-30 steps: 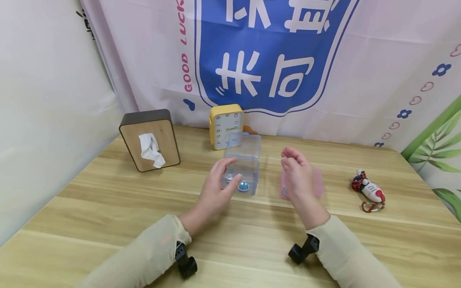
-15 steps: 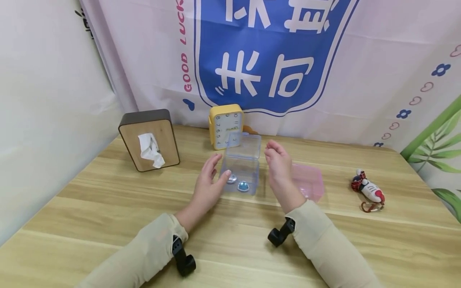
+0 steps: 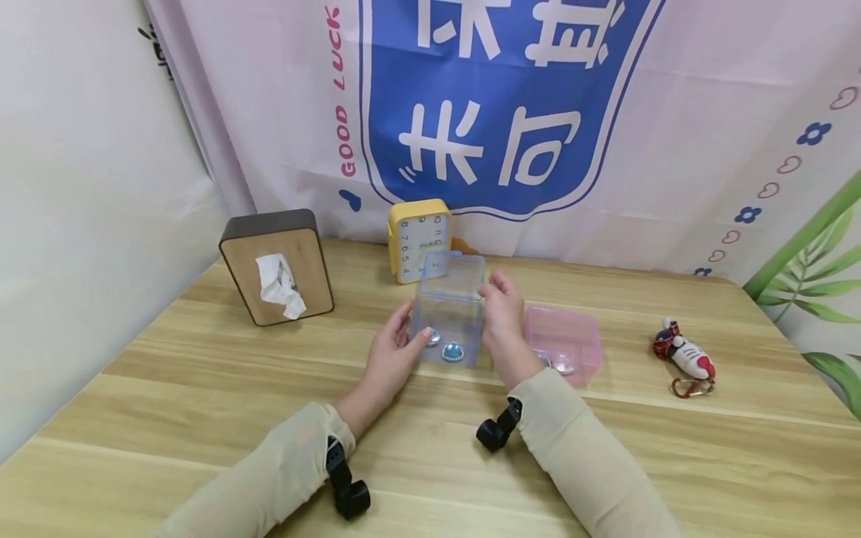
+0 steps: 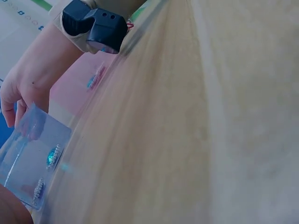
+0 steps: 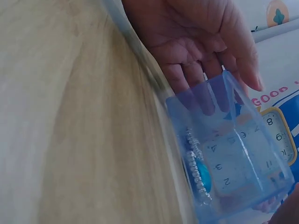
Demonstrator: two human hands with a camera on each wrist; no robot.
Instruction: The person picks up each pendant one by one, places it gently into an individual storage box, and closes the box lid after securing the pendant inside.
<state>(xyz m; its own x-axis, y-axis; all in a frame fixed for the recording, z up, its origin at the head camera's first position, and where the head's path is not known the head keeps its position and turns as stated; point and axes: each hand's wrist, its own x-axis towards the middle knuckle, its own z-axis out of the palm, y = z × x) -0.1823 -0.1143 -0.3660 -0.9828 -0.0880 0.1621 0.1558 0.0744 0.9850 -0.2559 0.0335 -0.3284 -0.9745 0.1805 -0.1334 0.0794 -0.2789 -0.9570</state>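
Note:
A clear blue plastic box (image 3: 452, 308) stands on the table with its hinged lid (image 3: 452, 275) raised at the back. Inside lie a blue gem ornament edged with small beads (image 3: 453, 352) and a paler one (image 3: 433, 338). My left hand (image 3: 389, 355) rests along the box's left side, thumb by the front rim, and its straight fingers (image 5: 205, 100) show through the blue wall in the right wrist view. My right hand (image 3: 503, 312) is at the right side, its bent fingers right by the lid's edge. In the left wrist view, those fingers (image 4: 8, 109) hang loosely behind the box.
A pink plastic box (image 3: 565, 336) with small ornaments stands right of the right hand. Behind are a yellow clock (image 3: 420, 239) and a tissue box (image 3: 279, 269). A plush keychain (image 3: 686, 357) lies far right. A printed cloth (image 3: 296, 112) hangs behind the table (image 3: 417, 456).
My right hand has moved left from over the pink box to the blue box's right side, uncovering the pink box. My left hand has drawn back from over the blue box to its left side.

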